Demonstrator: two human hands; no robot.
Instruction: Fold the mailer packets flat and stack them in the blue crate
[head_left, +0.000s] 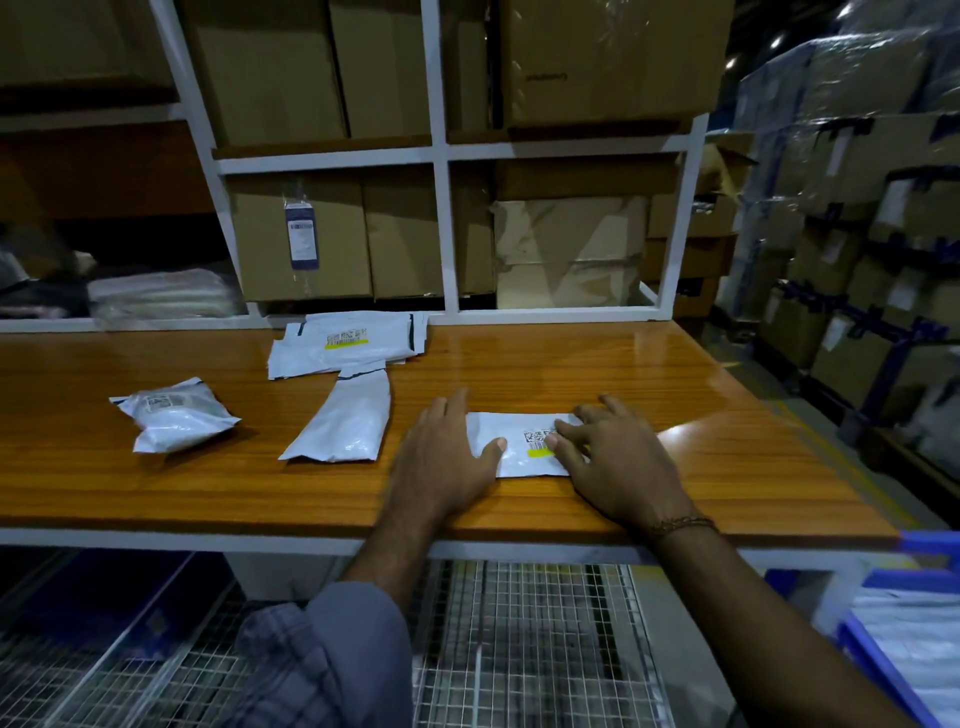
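Both the left hand (447, 457) and right hand (608, 457) pressed flat, fingers straight, on one mailer packet (519, 447) on the surface (727, 441), while three lots (348, 343) waited and the blue crate (878, 670) already held some

Head camera looks forward and down, close over the wooden table (675, 395).

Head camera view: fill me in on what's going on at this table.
A person is pressing a white mailer packet flat on the wooden table, left hand and right hand both spread on it. To the left lie a long packet, a puffy packet and a pile of flat mailers near the shelf. The blue crate, lower right, already holds some.
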